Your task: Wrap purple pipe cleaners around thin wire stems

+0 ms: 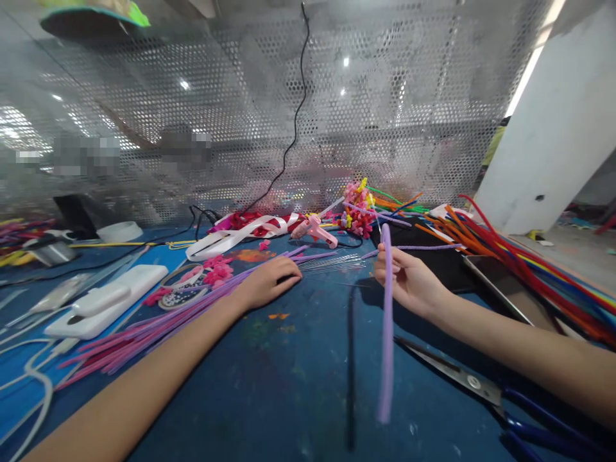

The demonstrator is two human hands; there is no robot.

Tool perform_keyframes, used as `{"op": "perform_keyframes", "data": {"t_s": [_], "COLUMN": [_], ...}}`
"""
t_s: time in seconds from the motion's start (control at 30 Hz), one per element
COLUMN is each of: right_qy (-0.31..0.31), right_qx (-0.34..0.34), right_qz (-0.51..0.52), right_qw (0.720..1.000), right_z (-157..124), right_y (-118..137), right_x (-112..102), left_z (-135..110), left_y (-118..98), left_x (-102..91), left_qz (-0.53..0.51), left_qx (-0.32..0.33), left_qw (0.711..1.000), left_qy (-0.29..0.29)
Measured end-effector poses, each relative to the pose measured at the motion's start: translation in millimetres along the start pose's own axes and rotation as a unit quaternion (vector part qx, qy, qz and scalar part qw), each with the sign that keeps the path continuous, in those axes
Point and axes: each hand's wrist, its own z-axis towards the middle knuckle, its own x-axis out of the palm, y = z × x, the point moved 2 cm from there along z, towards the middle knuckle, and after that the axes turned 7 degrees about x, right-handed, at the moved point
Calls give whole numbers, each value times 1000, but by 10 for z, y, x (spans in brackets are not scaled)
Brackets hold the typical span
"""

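Observation:
In the head view my right hand is closed in a pinch on a purple pipe cleaner. The stem is bent over at the top and hangs down above the table. My left hand lies on the table, holding nothing that I can see, with its thumb apart from its curved fingers. Beside it runs a bundle of pink and purple pipe cleaners, partly hidden by the hand and forearm. Several thin clear or metallic wires lie just beyond its fingertips. Below my right wrist are large scissors with dark blue handles.
A pink glue gun lies near pink and yellow fuzzy flowers. Coloured pipe cleaners and a phone are at right. White ribbon and a white power strip are at left. A perforated metal panel stands behind.

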Motion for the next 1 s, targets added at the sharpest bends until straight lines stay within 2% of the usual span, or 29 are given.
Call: {"op": "perform_keyframes", "data": {"t_s": [0.1,0.17,0.23,0.3,0.37,0.5,0.6,0.67,0.7,0.8,0.87,0.9,0.93,0.97,1.0], "right_qy": [38,61,86,106,110,78,49,39,36,69,100,112,117,118,117], "right_qx": [44,99,152,197,224,212,127,31,-24,-169,-239,-258,-266,-263,-244], "right_qz": [-57,-103,-142,-169,-196,-275,-377,-492,-556,-709,-751,-759,-759,-755,-747], "right_qw": [997,988,974,960,948,935,916,869,830,681,607,588,582,589,607], "right_z": [-38,-74,-118,-162,-197,-220,-217,-226,-237,-287,-319,-331,-338,-341,-339], "right_y": [-89,-170,-252,-323,-377,-438,-433,-400,-377,-329,-315,-313,-312,-314,-320], "right_x": [51,69,78,86,94,108,126,146,157,188,195,194,192,190,186], "left_z": [-27,27,121,218,298,335,330,338,346,373,390,397,405,412,417], "left_y": [57,-61,-269,-486,-691,-865,-872,-893,-912,-986,-1016,-1022,-1024,-1021,-1017], "left_x": [-52,-6,96,235,357,452,481,521,546,610,630,634,634,630,623], "left_qz": [19,24,-5,-225,-370,-466,-498,-530,-547,-594,-619,-635,-653,-670,-685], "left_qx": [-39,-66,-97,-146,-159,-199,-232,-265,-282,-314,-310,-303,-293,-283,-271], "left_qw": [997,989,979,936,886,821,782,744,721,659,636,628,621,617,615], "left_qy": [-71,-127,-177,-227,-230,-261,-295,-309,-316,-338,-340,-333,-319,-300,-279]}}
